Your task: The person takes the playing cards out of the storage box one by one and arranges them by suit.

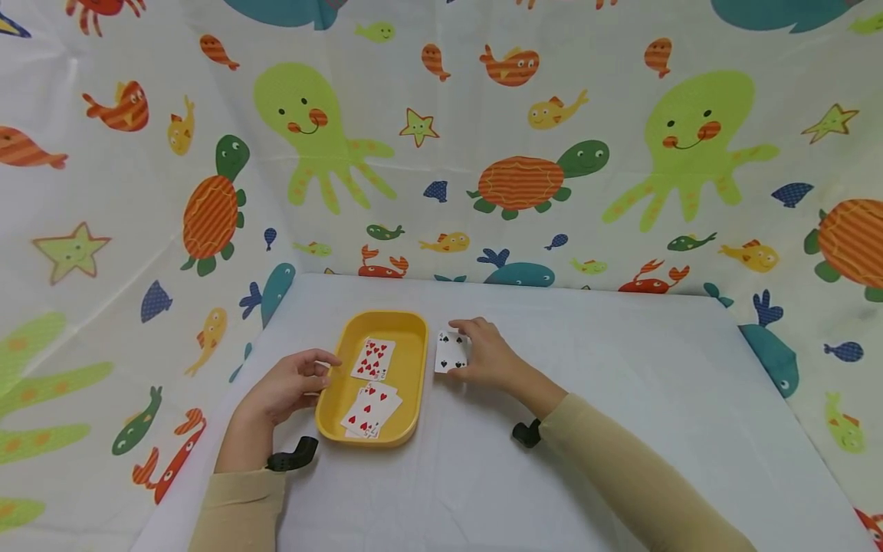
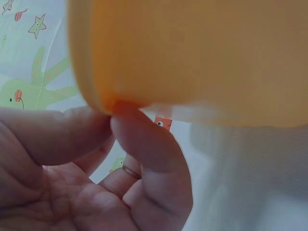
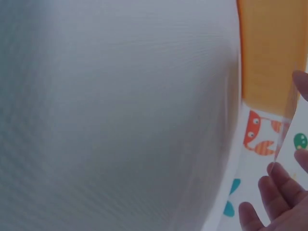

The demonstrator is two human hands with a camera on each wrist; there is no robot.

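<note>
A yellow tray [image 1: 422,383] stands on the table with its long side running away from me. My left hand [image 1: 279,387] pinches the tray's left rim; in the left wrist view the thumb and a curled finger [image 2: 149,144] meet at the edge of the tray wall [image 2: 202,53]. Inside lie a playing card with many red hearts [image 1: 373,359] and, nearer me, a small overlapping pile of heart cards [image 1: 371,410]. Just right of the tray, my right hand [image 1: 491,359] holds a four of spades [image 1: 450,351], face up, by its far and near edges.
White cloth covers the table [image 1: 621,429], and a sea-animal printed curtain [image 1: 428,92] rises behind it and at both sides. Small black wrist devices sit at the left cuff [image 1: 293,455] and right cuff [image 1: 527,434].
</note>
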